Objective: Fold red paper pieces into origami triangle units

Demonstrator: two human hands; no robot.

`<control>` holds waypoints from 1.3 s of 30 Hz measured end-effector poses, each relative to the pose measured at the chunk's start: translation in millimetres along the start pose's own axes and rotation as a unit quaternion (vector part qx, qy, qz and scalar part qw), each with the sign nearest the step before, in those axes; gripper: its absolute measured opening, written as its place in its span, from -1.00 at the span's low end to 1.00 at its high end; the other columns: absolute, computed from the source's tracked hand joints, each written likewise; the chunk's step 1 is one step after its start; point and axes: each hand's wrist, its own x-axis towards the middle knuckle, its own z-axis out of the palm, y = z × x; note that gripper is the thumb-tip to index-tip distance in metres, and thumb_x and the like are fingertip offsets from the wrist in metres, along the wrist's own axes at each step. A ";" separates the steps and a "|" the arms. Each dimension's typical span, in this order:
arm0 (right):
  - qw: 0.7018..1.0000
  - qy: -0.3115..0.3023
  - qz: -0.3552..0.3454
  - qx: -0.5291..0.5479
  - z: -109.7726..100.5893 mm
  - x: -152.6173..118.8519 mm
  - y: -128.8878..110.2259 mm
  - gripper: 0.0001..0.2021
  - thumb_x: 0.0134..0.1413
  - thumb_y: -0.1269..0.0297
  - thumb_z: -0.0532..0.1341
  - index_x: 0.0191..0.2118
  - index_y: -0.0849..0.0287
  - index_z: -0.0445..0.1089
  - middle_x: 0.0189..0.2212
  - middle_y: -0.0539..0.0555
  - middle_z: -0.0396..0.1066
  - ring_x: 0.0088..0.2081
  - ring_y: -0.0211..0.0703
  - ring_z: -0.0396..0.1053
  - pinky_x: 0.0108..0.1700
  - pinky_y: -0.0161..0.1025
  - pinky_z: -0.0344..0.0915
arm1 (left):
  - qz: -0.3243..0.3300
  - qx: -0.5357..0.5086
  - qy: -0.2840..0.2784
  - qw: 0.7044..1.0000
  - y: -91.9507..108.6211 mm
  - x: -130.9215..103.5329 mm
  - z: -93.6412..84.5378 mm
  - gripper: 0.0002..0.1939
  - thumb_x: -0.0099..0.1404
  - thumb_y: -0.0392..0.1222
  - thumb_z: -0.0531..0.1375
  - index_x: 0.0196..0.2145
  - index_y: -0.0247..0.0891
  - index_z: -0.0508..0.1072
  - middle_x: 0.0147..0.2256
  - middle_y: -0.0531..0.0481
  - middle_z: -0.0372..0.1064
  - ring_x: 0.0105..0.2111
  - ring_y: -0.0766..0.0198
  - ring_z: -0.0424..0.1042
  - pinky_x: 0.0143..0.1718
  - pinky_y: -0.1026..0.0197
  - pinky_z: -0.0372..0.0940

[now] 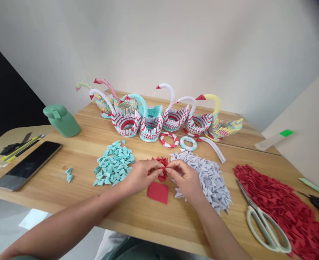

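Both my hands meet over the middle of the table, fingertips pinched together. A small red paper piece, partly hidden by the fingers, is between my left hand and my right hand. Just behind them lies a small heap of red folded pieces. Below the fingers, flat on the wood, is a red paper stack or sheet. Teal folded paper triangles are piled left of my left hand. A larger pile of pale lilac-white triangles spreads beside my right hand.
Several paper swans line the back. A red-white ring, a teal-white ring and a curved white neck lie before them. Scissors overlap a red triangle pile. Leftward are a phone and green bottle.
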 end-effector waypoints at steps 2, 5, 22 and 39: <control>1.000 0.001 0.014 0.028 2.0 0.3 -0.6 -0.90 0.05 0.24 0.26 -0.38 0.12 0.38 -0.48 -0.02 0.41 -0.45 -0.19 0.34 -0.39 -0.29 0.25 | -0.017 -0.049 -0.001 0.999 -2.0 0.7 1.1 -0.81 0.22 -0.13 0.20 -0.37 -0.31 0.51 -0.43 -0.03 0.47 -0.43 0.29 0.39 -0.37 0.31 0.23; 0.997 -0.011 0.023 0.074 2.5 0.5 -2.5 -0.86 0.03 0.21 0.29 -0.40 0.13 0.36 -0.50 -0.03 0.38 -0.45 -0.21 0.33 -0.40 -0.31 0.25 | -0.068 -0.177 -0.025 0.982 -3.7 2.7 1.1 -0.71 0.16 0.00 0.24 -0.41 -0.33 0.45 -0.48 -0.02 0.44 -0.48 0.32 0.37 -0.41 0.31 0.25; 0.998 -0.027 0.029 0.046 0.6 -3.4 0.2 -0.84 0.11 0.22 0.23 -0.20 0.11 0.45 -0.40 0.01 0.44 -0.36 -0.17 0.38 -0.31 -0.27 0.30 | -0.108 -0.208 -0.044 0.971 -6.0 5.0 4.2 -0.63 0.10 0.08 0.27 -0.45 -0.34 0.40 -0.59 0.06 0.35 -0.59 0.42 0.25 -0.48 0.33 0.16; 0.993 -0.038 0.068 0.088 -3.5 -0.5 -1.7 -0.86 0.06 0.22 0.25 -0.31 0.12 0.53 -0.44 -0.01 0.50 -0.36 -0.18 0.41 -0.29 -0.28 0.31 | -0.128 -0.289 -0.056 0.947 -6.4 5.1 -2.2 -0.67 0.17 0.02 0.26 -0.43 -0.36 0.41 -0.55 0.05 0.39 -0.59 0.45 0.29 -0.52 0.36 0.08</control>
